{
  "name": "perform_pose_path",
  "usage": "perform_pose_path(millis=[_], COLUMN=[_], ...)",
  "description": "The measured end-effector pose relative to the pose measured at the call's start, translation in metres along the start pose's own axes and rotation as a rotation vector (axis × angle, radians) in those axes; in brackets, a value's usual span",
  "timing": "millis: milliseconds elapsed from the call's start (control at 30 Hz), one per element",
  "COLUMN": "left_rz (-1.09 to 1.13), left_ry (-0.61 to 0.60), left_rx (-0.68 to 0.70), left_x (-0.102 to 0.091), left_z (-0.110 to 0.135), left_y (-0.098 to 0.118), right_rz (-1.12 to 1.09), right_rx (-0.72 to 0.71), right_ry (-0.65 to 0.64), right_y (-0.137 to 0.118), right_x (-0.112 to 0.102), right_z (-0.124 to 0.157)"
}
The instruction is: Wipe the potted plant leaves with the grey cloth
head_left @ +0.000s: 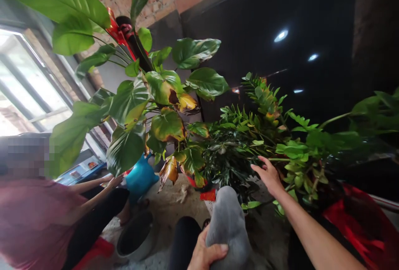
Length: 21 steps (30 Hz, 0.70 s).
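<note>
My left hand (205, 255) is closed on a grey cloth (227, 224) that lies bunched over my knee at the bottom centre. My right hand (268, 175) reaches forward with fingers spread, holding nothing, its fingertips at the stems of a glossy small-leaved plant (249, 137). Left of it stands a tall large-leaved plant (146, 95) with several yellowed, brown-edged leaves (168, 126) and a red ribbon (116, 30) on its central pole.
A person in a pink top (34, 224) sits at the left, an arm reaching toward a blue watering can (140, 176). An empty white pot (137, 236) stands on the floor. Red fabric (361, 228) lies at the right. A window is at far left.
</note>
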<state>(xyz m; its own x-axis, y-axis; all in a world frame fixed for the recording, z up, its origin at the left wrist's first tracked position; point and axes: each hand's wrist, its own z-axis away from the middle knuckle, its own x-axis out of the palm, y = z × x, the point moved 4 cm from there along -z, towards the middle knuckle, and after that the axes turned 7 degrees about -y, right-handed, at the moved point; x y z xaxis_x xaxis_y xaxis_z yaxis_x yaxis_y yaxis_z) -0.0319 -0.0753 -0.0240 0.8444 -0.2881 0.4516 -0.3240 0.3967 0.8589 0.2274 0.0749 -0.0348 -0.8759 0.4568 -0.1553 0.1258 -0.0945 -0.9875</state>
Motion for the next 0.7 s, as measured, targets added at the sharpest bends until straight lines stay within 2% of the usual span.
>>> perform_pose_path(millis=[67, 133, 233, 300, 333, 400, 500, 567, 633, 700], left_rz=[-0.057, -0.133, -0.252, -0.313, -0.341, -0.401, -0.502, -0.518, -0.486, -0.443], left_ry=[-0.014, 0.001, 0.053, 0.069, 0.068, 0.065, 0.0, -0.12, -0.219, -0.218], left_rx=[0.013, 0.073, 0.288, 0.401, 0.425, 0.369, 0.077, -0.073, -0.078, 0.044], left_x=[0.006, 0.016, 0.034, 0.043, 0.045, 0.042, 0.031, 0.03, 0.036, 0.046], left_z=[-0.002, -0.009, -0.034, -0.057, -0.069, -0.09, -0.097, -0.084, -0.069, -0.063], left_y=[0.03, 0.072, 0.134, 0.152, 0.151, 0.129, 0.077, 0.06, 0.073, 0.107], right_rz=[-0.048, -0.096, -0.164, -0.203, -0.22, -0.242, -0.255, -0.265, -0.28, -0.294], right_rx=[0.012, 0.035, 0.065, 0.07, 0.072, 0.083, 0.103, 0.108, 0.112, 0.118], right_ry=[-0.031, -0.063, -0.11, -0.146, -0.169, -0.225, -0.311, -0.366, -0.414, -0.438], right_y=[0.0, -0.001, -0.002, -0.002, -0.001, 0.002, 0.007, 0.008, 0.007, 0.004], right_x=[0.005, 0.01, 0.015, 0.018, 0.019, 0.02, 0.019, 0.017, 0.013, 0.011], right_z=[0.001, 0.004, 0.008, 0.01, 0.012, 0.016, 0.024, 0.03, 0.034, 0.038])
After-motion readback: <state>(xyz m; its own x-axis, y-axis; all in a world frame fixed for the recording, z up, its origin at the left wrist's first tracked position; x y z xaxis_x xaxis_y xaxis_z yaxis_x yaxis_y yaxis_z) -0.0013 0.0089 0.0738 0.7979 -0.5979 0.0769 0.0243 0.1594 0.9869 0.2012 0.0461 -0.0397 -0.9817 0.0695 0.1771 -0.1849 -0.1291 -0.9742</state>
